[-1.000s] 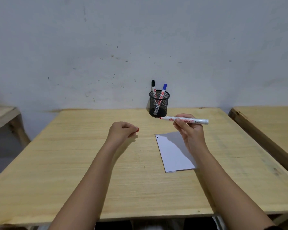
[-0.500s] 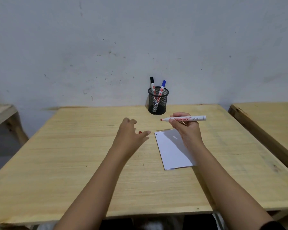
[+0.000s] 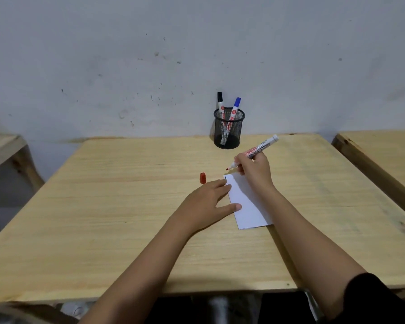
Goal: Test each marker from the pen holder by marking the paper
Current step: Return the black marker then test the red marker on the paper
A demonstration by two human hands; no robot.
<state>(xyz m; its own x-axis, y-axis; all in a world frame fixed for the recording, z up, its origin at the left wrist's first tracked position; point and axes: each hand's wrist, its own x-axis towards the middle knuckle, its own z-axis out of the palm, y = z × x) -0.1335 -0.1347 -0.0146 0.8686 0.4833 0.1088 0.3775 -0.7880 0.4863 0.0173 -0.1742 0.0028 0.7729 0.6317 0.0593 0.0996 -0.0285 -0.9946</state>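
Wooden worktop [image 3: 103,218]: left hand [image 3: 206,204] flat, fingers spread, pinning paper [image 3: 248,206]. Right hand [image 3: 255,171] gripping uncapped red marker [image 3: 257,151]; cap [image 3: 202,178] at paper's 10 o'clock. Pen holder [image 3: 229,128] at 12. Next: lower tip, mark.

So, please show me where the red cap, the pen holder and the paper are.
red cap [image 3: 202,178], head view, middle of its side
pen holder [image 3: 229,132], head view, front mesh wall
paper [image 3: 248,206], head view, bare white middle

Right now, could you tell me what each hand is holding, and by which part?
The right hand holds the uncapped red marker around its barrel near the tip. The left hand holds nothing; it lies flat on the paper.
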